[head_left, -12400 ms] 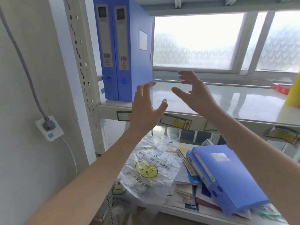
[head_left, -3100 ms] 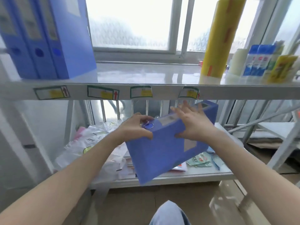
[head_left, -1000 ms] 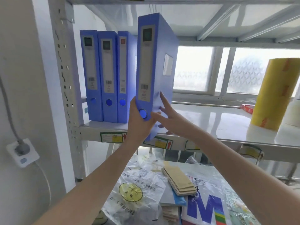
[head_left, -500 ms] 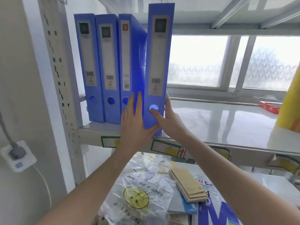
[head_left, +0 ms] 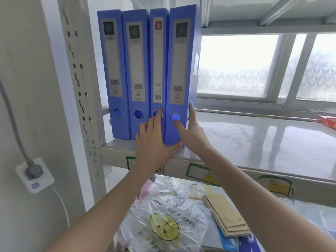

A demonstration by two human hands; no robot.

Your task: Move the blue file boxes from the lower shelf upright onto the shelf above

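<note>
Several blue file boxes stand upright side by side at the left end of the upper shelf. The rightmost blue file box stands on the shelf against its neighbours, its spine slightly forward of theirs. My right hand holds its lower end, thumb on the round finger hole and fingers flat along its right side. My left hand lies against its lower left edge. The fingers cover the neighbouring spine and the thumb runs under the box's front bottom corner. No blue file box shows on the lower shelf.
The perforated shelf post and a wall socket with a plugged cable are at the left. On the lower shelf lie a smiley plastic bag, a spiral notebook and papers. A red packet lies far right on the upper shelf.
The box held tilted in front of the shelf has been set upright beside the three others. Both hands have stayed on its lower end.
</note>
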